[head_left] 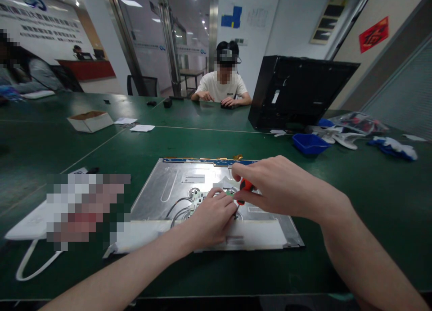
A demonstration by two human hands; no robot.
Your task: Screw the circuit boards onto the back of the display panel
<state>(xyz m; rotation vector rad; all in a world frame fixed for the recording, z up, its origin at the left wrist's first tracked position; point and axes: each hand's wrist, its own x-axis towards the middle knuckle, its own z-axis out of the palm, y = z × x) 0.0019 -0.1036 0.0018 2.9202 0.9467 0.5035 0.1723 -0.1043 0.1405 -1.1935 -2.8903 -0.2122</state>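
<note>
A silver metal-backed display panel [175,176] lies flat on the table before me. A small green-and-white circuit board [198,199] with dark cables sits at its middle. My left hand [216,214] presses over that board with its fingers bent and close together; the thumb is hidden. Above the board's right end, my right hand [273,185] is closed around a red and black screwdriver [246,185]. The screwdriver's shaft points down beside my left fingertips, and its tip is hidden.
A large black monitor casing [300,92] stands at the back right, near a blue tray [310,143] and gloves [393,147]. At left are a white box [90,122] and a white device [29,221] with a cable. A person [222,83] sits across the table.
</note>
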